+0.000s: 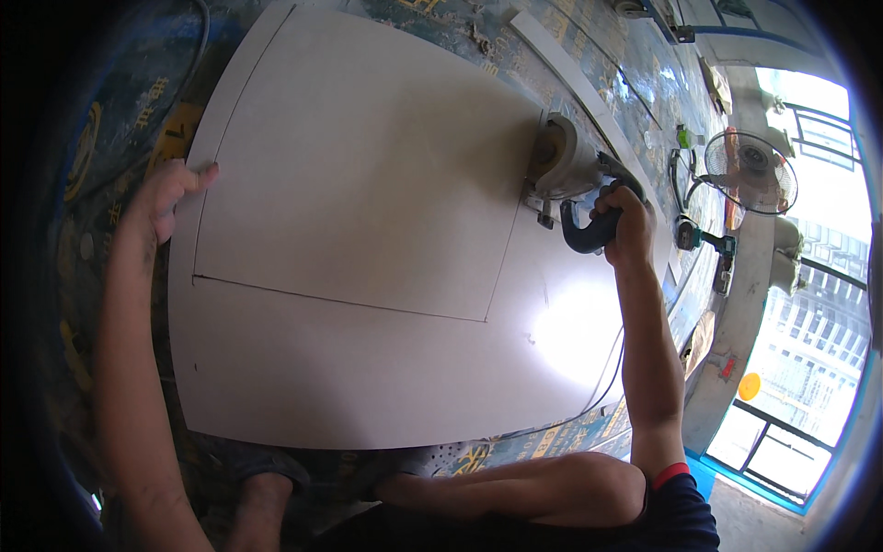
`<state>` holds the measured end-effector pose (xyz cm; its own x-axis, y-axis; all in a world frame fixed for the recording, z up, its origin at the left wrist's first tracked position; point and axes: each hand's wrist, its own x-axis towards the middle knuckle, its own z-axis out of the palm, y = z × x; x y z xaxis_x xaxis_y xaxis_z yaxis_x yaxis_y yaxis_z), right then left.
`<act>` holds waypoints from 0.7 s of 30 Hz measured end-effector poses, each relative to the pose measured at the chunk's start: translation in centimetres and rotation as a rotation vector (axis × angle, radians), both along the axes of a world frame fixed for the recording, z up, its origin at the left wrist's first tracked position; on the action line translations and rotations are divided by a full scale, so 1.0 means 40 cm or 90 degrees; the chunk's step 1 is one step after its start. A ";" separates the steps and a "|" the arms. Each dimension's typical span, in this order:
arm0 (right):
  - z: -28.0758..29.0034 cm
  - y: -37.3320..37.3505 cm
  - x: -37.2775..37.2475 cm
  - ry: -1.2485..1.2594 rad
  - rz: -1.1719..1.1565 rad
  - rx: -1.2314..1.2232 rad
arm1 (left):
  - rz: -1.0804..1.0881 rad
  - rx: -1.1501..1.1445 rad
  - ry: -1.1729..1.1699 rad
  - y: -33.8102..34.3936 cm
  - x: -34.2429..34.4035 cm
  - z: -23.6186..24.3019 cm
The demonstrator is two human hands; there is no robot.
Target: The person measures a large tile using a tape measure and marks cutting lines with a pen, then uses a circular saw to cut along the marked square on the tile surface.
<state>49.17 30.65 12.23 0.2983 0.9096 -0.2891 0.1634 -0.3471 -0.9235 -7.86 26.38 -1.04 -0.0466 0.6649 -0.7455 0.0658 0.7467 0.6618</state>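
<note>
A large pale board [349,184] lies flat in front of me, with thin dark lines marking out a four-sided shape on it. My left hand [175,195] grips the board's left edge, a digit resting on top and the other fingers partly hidden at the side. At the board's right side, my right hand [625,225] is closed around the dark curved handle of a circular saw [563,161]. The saw stands on the board at the upper end of the right-hand line. Its blade is mostly hidden by the grey guard.
Printed dark sheeting [635,55] covers the floor around the board. A narrow pale strip [570,74] lies beyond the saw. Farther right are a round fan [752,170] and a cordless power tool [708,241]. A cord [614,377] crosses the board's near right part, close to my knee.
</note>
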 end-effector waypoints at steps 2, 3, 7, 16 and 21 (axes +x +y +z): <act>0.001 -0.003 -0.002 -0.005 -0.007 -0.002 | -0.017 0.005 -0.026 0.002 0.004 0.011; 0.002 -0.004 -0.002 -0.006 -0.006 -0.002 | -0.035 0.011 -0.053 0.002 0.008 0.016; 0.003 -0.010 0.000 -0.002 0.000 0.002 | 0.003 0.016 -0.034 0.001 0.031 0.029; 0.007 -0.018 -0.012 -0.020 -0.012 -0.017 | -0.004 -0.009 -0.004 0.007 0.004 -0.006; 0.010 -0.026 -0.012 -0.017 -0.016 -0.023 | 0.003 -0.019 0.015 0.010 0.015 0.010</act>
<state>48.71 29.62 12.63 0.3292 0.8909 -0.3128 0.1782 -0.3840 -0.9060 -7.26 26.79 -0.62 -0.0680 0.6419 -0.7637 0.0775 0.7666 0.6375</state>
